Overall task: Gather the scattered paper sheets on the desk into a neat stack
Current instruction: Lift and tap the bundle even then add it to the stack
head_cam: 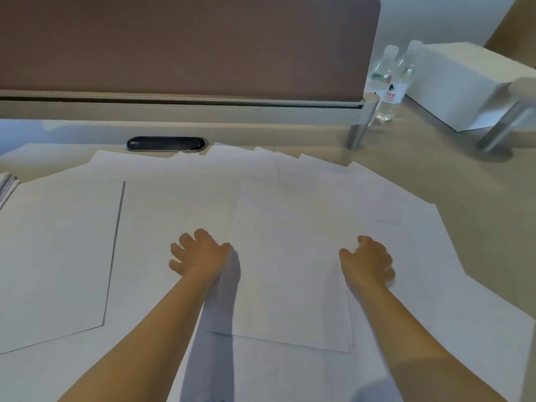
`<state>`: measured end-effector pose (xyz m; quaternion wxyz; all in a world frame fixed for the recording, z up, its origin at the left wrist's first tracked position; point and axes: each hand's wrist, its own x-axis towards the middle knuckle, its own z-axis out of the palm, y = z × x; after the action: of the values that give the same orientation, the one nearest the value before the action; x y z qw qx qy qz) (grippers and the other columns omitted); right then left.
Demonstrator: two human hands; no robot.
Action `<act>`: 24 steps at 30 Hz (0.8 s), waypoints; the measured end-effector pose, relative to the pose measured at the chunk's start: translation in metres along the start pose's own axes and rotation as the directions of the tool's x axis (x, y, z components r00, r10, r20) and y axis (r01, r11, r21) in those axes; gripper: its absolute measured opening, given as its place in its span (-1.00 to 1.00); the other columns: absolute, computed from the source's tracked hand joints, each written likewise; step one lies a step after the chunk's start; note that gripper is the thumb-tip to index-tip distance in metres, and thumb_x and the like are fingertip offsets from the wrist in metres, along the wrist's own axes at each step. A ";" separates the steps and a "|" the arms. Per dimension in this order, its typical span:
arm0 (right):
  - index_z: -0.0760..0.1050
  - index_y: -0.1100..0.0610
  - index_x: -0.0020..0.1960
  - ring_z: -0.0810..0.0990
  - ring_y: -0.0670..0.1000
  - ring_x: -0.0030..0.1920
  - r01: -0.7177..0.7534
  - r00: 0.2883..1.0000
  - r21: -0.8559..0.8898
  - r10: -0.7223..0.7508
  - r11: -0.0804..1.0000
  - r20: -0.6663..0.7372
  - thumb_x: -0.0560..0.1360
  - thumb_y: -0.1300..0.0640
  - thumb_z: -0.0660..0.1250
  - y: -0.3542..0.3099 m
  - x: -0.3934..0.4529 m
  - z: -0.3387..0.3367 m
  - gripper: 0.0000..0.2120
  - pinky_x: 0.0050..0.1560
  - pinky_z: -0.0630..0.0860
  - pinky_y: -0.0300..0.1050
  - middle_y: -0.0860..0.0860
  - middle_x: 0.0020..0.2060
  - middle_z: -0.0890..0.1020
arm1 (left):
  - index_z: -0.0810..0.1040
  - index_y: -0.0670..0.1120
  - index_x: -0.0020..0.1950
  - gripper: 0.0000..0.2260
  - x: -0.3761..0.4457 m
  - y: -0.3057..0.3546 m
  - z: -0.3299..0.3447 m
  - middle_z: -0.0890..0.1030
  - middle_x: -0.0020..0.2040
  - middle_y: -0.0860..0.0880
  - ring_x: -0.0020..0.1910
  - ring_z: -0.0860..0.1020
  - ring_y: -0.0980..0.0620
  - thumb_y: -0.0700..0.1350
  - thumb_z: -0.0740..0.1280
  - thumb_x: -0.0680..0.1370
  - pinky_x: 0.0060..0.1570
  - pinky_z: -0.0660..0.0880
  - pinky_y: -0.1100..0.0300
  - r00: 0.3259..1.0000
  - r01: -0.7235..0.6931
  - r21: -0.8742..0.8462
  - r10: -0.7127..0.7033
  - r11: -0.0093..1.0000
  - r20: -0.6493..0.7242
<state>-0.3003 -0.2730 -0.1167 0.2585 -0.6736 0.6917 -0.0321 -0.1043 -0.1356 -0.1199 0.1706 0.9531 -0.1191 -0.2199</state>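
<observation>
Several white paper sheets (179, 204) lie spread and overlapping across the desk. A squarer pile of sheets (290, 285) sits in the middle between my hands. My left hand (197, 253) rests on the paper at the pile's left edge, fingers spread and relaxed. My right hand (367, 259) sits at the pile's right edge with fingers bent down onto the paper; whether it pinches a sheet is not visible. A single sheet (58, 250) lies at the left with a dark shadow line along its right edge.
A brown partition panel (185, 44) stands along the back of the desk, with a black cable slot (166, 144) in front. Two water bottles (390, 82) and a white box (464, 82) stand back right. Bare desk (464, 175) shows at right.
</observation>
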 end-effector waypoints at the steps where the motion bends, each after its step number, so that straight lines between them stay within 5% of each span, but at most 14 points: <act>1: 0.19 0.06 0.42 0.24 0.15 0.38 -0.048 0.999 -0.047 0.048 0.998 -0.011 0.50 0.03 0.18 0.009 0.003 -0.004 -0.48 0.34 0.26 0.13 0.07 0.39 0.27 | 0.27 -0.09 0.36 -0.52 -0.001 -0.001 0.004 0.24 0.41 -0.14 0.44 0.13 -0.22 0.10 0.23 0.52 0.38 0.17 -0.10 1.000 0.019 0.011 -0.019 1.000 -0.018; 6: 0.15 0.11 0.40 0.21 0.23 0.36 -0.165 0.986 -0.092 0.166 0.982 0.005 0.44 -0.08 0.22 0.031 0.018 -0.009 -0.40 0.29 0.26 0.19 0.13 0.36 0.25 | 0.21 -0.12 0.36 -0.46 -0.003 -0.004 0.008 0.28 0.33 -0.21 0.32 0.25 -0.25 0.16 0.23 0.51 0.28 0.23 -0.08 0.996 0.015 0.083 -0.008 0.996 -0.090; 13: 0.12 0.14 0.44 0.17 0.21 0.40 -0.040 0.998 0.059 0.037 0.997 0.046 0.46 0.02 0.27 0.014 0.022 -0.005 -0.37 0.34 0.22 0.14 0.13 0.39 0.23 | 0.16 -0.26 0.40 -0.33 0.012 0.003 -0.007 0.27 0.34 -0.26 0.31 0.33 -0.26 0.01 0.39 0.46 0.19 0.36 -0.08 0.983 0.171 -0.242 -0.182 0.955 -0.024; 18: 0.21 0.13 0.41 0.33 0.14 0.36 0.080 0.983 0.502 -0.152 0.861 0.103 0.49 0.14 0.29 0.002 0.024 -0.002 -0.47 0.36 0.31 0.05 0.10 0.38 0.35 | 0.25 -0.28 0.35 -0.51 0.019 -0.003 -0.012 0.41 0.30 -0.24 0.21 0.47 -0.26 -0.17 0.35 0.50 0.02 0.42 0.01 0.997 0.083 -0.418 -0.075 0.905 0.036; 21: 0.21 0.13 0.43 0.26 0.17 0.41 0.086 0.996 0.316 -0.088 0.945 -0.009 0.50 0.13 0.27 -0.005 0.027 -0.005 -0.46 0.40 0.21 0.09 0.11 0.41 0.33 | 0.25 -0.27 0.38 -0.47 0.025 -0.003 -0.017 0.40 0.34 -0.22 0.27 0.44 -0.25 -0.16 0.36 0.49 0.11 0.42 -0.01 0.998 0.063 -0.440 -0.062 0.896 0.017; 24: 0.16 0.11 0.46 0.23 0.17 0.42 0.053 0.998 0.161 -0.058 0.986 0.024 0.49 0.06 0.25 -0.012 0.028 -0.004 -0.42 0.39 0.20 0.15 0.10 0.41 0.31 | 0.15 -0.26 0.46 -0.35 0.033 -0.001 -0.021 0.29 0.43 -0.21 0.38 0.34 -0.22 -0.15 0.39 0.47 0.27 0.35 -0.05 0.999 0.037 -0.450 -0.029 0.892 0.024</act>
<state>-0.2899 -0.3022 -0.1174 0.3207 -0.6699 0.6641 -0.0851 -0.0657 -0.1390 -0.1151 0.3820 0.8876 -0.0500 -0.2524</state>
